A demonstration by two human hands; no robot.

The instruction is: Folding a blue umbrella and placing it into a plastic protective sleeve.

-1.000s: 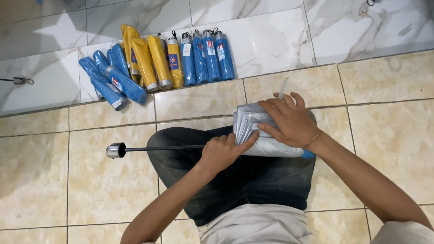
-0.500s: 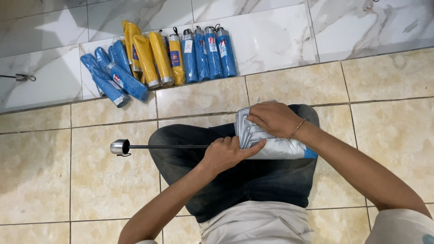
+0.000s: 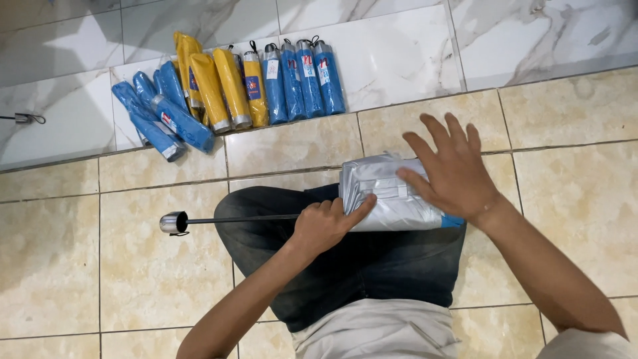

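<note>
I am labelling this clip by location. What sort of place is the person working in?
Probably a tiled floor in a home or small workshop. The person sits on beige floor tiles beside a marble-look slab, with a row of folded blue and yellow umbrellas laid out, and a silver umbrella on the lap.

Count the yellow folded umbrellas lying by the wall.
3, maybe more hidden: yellow folded umbrellas lie side by side between the blue folded umbrellas; a fourth has a blue label.

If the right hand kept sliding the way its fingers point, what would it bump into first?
The right hand points up and slightly left across bare floor tile. It would probably meet the white marble step first, passing right of the blue folded umbrellas, though depth is uncertain.
</note>
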